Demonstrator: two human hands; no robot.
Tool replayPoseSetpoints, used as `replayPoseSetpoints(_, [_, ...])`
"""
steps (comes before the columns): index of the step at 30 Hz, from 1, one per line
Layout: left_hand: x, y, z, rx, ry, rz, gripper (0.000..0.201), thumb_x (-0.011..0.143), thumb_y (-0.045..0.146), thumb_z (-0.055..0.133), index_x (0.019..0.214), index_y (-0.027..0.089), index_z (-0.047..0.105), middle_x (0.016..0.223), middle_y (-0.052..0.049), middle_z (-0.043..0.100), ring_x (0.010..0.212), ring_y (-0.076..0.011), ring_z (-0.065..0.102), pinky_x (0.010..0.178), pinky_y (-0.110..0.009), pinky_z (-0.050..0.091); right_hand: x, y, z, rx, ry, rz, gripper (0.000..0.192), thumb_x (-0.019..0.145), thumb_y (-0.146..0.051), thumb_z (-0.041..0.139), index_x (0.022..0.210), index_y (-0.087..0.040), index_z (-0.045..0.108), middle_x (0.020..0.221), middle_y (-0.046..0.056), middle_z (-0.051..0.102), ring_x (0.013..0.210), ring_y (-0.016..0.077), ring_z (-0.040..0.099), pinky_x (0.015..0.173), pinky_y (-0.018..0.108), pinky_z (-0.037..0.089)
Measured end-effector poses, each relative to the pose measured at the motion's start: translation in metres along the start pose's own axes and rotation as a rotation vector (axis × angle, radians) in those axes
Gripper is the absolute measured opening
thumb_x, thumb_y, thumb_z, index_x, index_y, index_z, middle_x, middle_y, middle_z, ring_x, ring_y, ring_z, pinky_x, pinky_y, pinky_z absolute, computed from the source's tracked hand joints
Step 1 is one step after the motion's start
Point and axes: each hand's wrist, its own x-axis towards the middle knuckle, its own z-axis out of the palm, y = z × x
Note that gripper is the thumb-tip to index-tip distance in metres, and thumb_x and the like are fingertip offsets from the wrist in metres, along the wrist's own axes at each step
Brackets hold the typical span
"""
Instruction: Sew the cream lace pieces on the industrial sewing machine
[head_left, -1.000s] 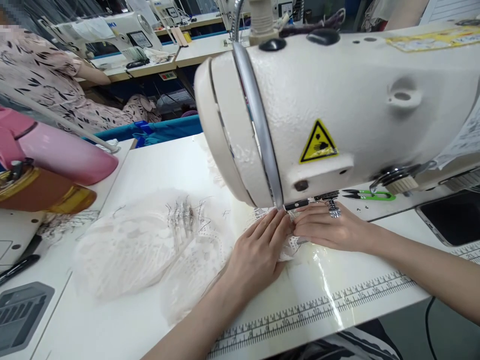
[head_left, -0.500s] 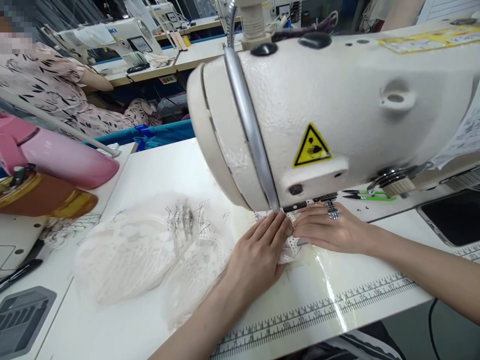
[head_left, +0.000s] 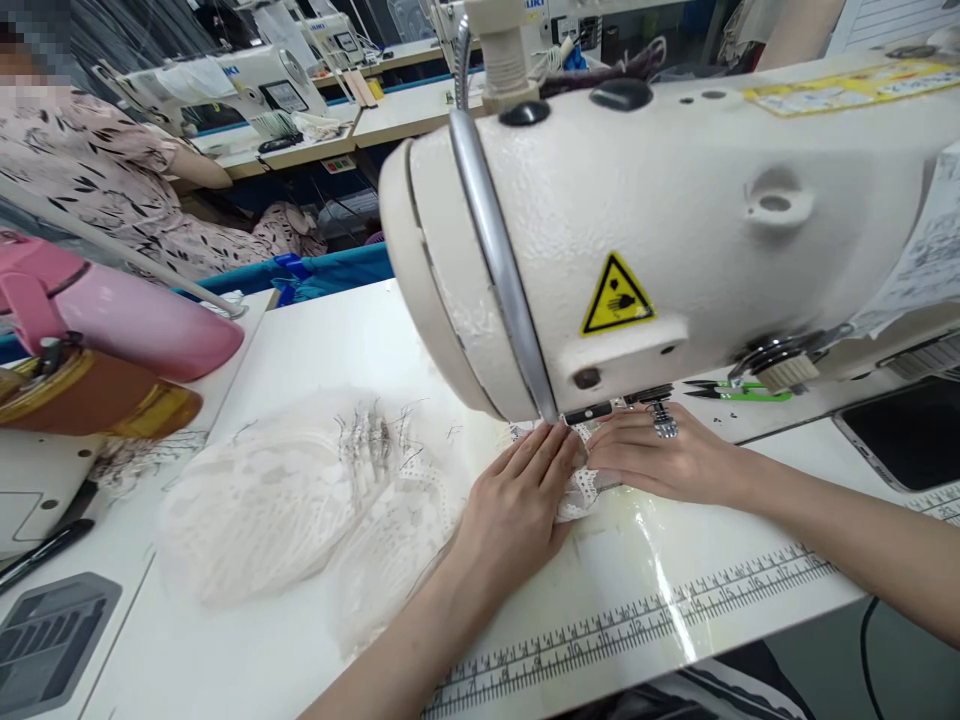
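Observation:
A cream sewing machine (head_left: 675, 230) fills the upper right of the head view. Under its head, my left hand (head_left: 517, 505) lies flat on a strip of white lace (head_left: 581, 492), fingertips next to the presser foot. My right hand (head_left: 660, 460), with a ring on one finger, presses the same lace from the right side, fingers touching the left fingertips. A loose heap of white lace fabric (head_left: 300, 495) lies to the left of my left hand on the white table (head_left: 315, 330). The needle itself is hidden behind the machine head.
Green thread snips (head_left: 739, 393) lie behind the machine arm. A dark phone (head_left: 904, 435) rests at the right. A pink bottle (head_left: 120, 320) and brown container (head_left: 90, 400) sit at the left. A ruler strip (head_left: 637, 620) runs along the front edge. Another person in a patterned garment (head_left: 97, 175) sits behind.
Both hands stay pressed on the lace at the presser foot. The view has shifted slightly; the hands have barely moved.

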Motion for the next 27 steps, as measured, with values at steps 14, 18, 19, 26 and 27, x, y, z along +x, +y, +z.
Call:
replayPoseSetpoints(14, [0.003,0.003,0.000,-0.004,0.029,0.021,0.046,0.088,0.018,0.045,0.133,0.008,0.048,0.136,-0.012,0.052,0.129,-0.0240,0.046,0.105,-0.040,0.045,-0.003,0.002,-0.002,-0.182,-0.060,0.050,0.016,0.096,-0.023,0.046,0.099,-0.018,0.061,0.091,0.001,0.071,0.073,0.0111,0.066,0.066,0.025,0.049])
replayPoseSetpoints(18, [-0.001,0.002,-0.002,-0.020,0.064,0.114,0.044,0.087,0.010,0.043,0.130,0.006,0.049,0.133,-0.013,0.054,0.127,-0.0222,0.047,0.105,-0.038,0.045,-0.001,-0.002,-0.002,-0.197,-0.010,0.034,0.016,0.094,-0.015,0.047,0.096,-0.019,0.062,0.088,-0.002,0.072,0.075,0.0109,0.065,0.067,0.027,0.047])
replayPoseSetpoints(19, [-0.002,0.001,-0.002,-0.026,0.063,0.108,0.044,0.086,0.010,0.043,0.130,0.005,0.049,0.132,-0.013,0.054,0.126,-0.0225,0.049,0.104,-0.038,0.047,-0.001,-0.003,-0.001,-0.181,0.005,0.028,0.017,0.093,-0.013,0.047,0.095,-0.020,0.062,0.088,-0.003,0.072,0.077,0.0109,0.065,0.068,0.027,0.046])
replayPoseSetpoints(26, [-0.009,-0.007,-0.006,-0.045,0.109,0.039,0.045,0.077,0.006,0.043,0.119,0.005,0.059,0.124,-0.012,0.061,0.116,-0.0235,0.058,0.094,-0.036,0.054,-0.003,-0.008,0.016,0.007,-0.025,0.017,0.020,0.089,-0.007,0.051,0.099,-0.019,0.063,0.100,-0.001,0.071,0.097,0.0127,0.064,0.088,0.031,0.051])
replayPoseSetpoints(27, [-0.009,-0.008,-0.006,-0.050,0.114,0.026,0.046,0.075,0.005,0.043,0.118,0.006,0.060,0.123,-0.012,0.062,0.115,-0.0233,0.059,0.094,-0.036,0.054,-0.003,-0.008,0.018,-0.004,-0.054,0.018,0.021,0.089,-0.007,0.050,0.100,-0.019,0.064,0.101,-0.001,0.071,0.098,0.0133,0.064,0.089,0.032,0.051])
